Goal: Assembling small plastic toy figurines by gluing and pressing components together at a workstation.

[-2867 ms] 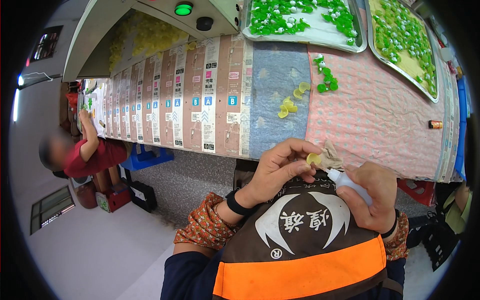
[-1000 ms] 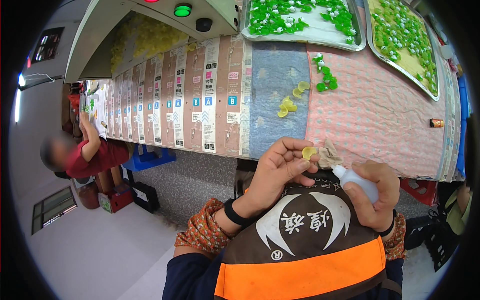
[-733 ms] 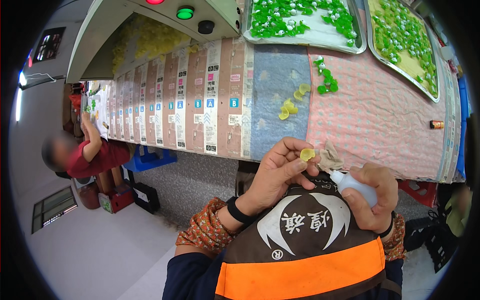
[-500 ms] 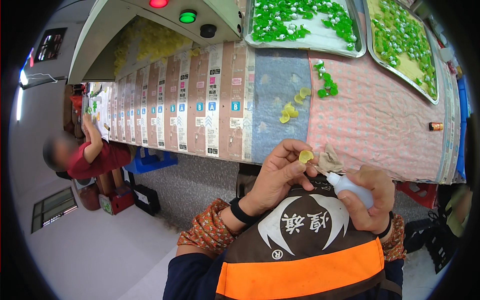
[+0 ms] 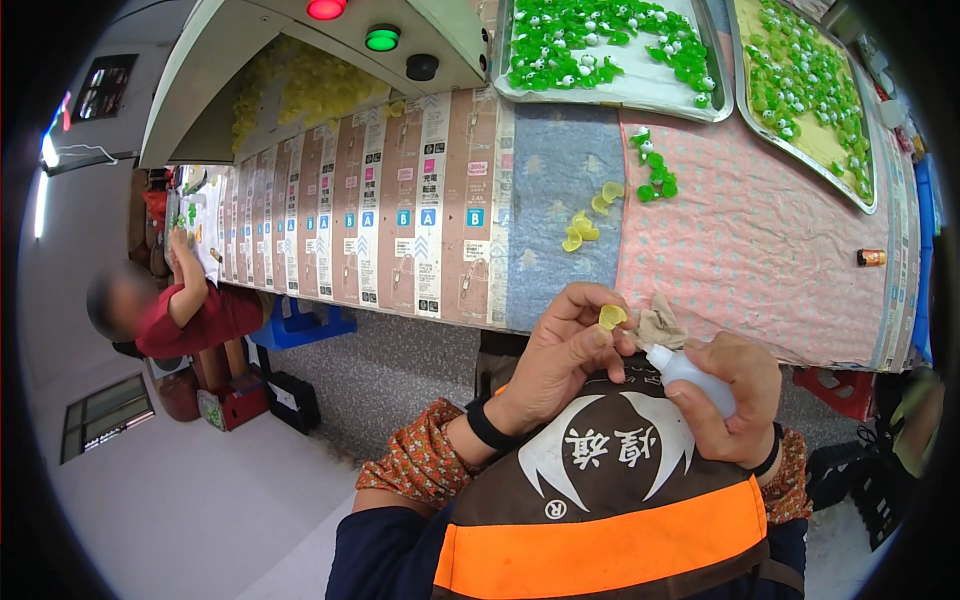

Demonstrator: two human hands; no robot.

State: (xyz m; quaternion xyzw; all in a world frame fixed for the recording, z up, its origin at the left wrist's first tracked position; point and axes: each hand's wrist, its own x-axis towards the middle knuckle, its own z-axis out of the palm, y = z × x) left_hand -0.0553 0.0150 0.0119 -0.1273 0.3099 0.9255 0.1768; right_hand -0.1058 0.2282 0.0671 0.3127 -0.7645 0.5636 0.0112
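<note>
My left hand (image 5: 562, 362) pinches a small yellow curved plastic piece (image 5: 612, 317) between thumb and forefinger, above my lap at the table's front edge. Wrapped in my right hand (image 5: 735, 398) is a white squeeze bottle (image 5: 697, 377), tilted so its nozzle points toward my left fingers. A crumpled beige cloth (image 5: 658, 323) lies on the table edge just behind the nozzle. More yellow pieces (image 5: 580, 232) rest on the blue cloth beyond my left hand. Several green pieces with white balls (image 5: 653, 165) lie in a short row on the pink cloth.
Two metal trays of green pieces, one white-lined (image 5: 610, 97) and one yellow-lined (image 5: 800, 150), stand at the back. A machine hood (image 5: 200, 90) covers a yellow heap (image 5: 310, 85) at left. A small dark bottle (image 5: 871, 257) lies at right. Another person (image 5: 190, 310) works far left.
My right hand and the squeeze bottle have shifted slightly left. The view has moved a little; my left hand keeps its pinch on the yellow piece.
</note>
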